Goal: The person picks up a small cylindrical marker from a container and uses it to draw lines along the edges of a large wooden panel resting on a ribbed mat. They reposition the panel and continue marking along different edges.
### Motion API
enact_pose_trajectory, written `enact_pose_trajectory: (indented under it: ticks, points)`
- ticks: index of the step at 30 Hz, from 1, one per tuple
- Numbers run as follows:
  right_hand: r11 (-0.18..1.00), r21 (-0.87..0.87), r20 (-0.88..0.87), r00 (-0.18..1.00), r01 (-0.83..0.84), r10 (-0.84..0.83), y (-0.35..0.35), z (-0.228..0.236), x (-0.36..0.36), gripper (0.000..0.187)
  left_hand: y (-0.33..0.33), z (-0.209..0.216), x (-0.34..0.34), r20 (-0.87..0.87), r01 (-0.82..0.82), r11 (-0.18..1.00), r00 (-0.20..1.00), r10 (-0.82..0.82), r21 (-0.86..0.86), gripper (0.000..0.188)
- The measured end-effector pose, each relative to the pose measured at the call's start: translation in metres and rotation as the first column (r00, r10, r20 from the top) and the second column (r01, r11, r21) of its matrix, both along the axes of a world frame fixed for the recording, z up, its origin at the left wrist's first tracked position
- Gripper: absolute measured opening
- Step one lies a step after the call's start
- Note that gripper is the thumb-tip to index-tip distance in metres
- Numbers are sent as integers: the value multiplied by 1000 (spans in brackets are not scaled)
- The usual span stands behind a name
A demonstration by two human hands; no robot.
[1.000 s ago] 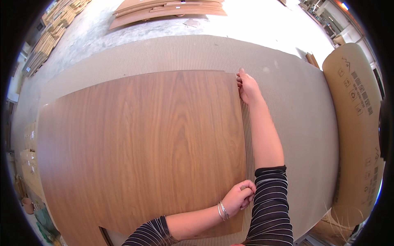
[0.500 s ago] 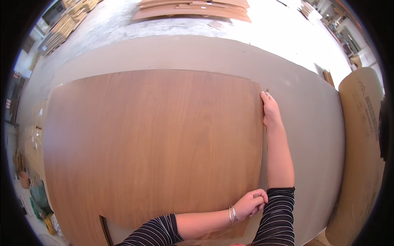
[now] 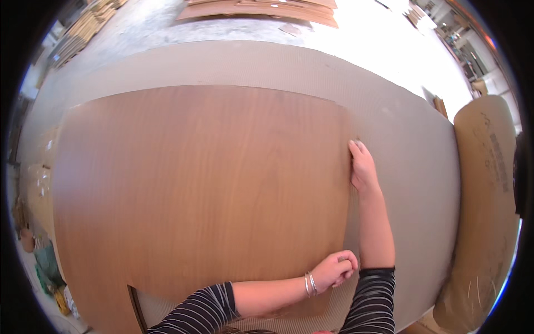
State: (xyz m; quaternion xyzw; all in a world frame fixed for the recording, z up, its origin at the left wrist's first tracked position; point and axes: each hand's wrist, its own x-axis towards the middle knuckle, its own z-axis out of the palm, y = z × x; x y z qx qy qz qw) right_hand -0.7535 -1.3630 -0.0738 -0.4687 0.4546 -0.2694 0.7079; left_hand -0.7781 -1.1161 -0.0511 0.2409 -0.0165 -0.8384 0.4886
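A large wood-grain panel (image 3: 206,183) lies flat before me on a grey ribbed sheet (image 3: 411,183). A notch is cut into its near side, at the lower left. At the panel's right edge is my right hand (image 3: 362,166), fingers closed and pointing away from me. A tiny tip shows at these fingertips, too small to name. Nearer to me, my left hand (image 3: 334,269), with silver bangles on its wrist, rests by the panel's near right corner, its fingers curled in. Whatever it may hold is hidden. My left forearm crosses the panel's near side.
A big brown cardboard roll (image 3: 484,211) stands along the right side. Stacked brown boards (image 3: 261,10) lie on the floor beyond the sheet. More stacked boards (image 3: 83,33) are at the far left. A green bag (image 3: 47,261) sits among clutter at the left.
My right hand has slid toward me along the panel's right edge. My left hand keeps its place at the near corner, fingers still curled. The whole view has shifted slightly.
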Motion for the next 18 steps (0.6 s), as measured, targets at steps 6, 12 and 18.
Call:
enact_pose_trajectory:
  ticks: [6,12,18]
  points:
    - [999,-31,-16,999,-37,36,-69,10,31,20,-2,0,-2,-6,33,999,999,-33,-14,5]
    - [999,31,-26,999,-22,23,-37,5,17,17,-1,3,1,-14,11,1000,1000,-11,17,7]
    - [999,-38,29,999,-29,30,-49,1,10,19,0,3,-1,-53,31,999,998,-30,26,7]
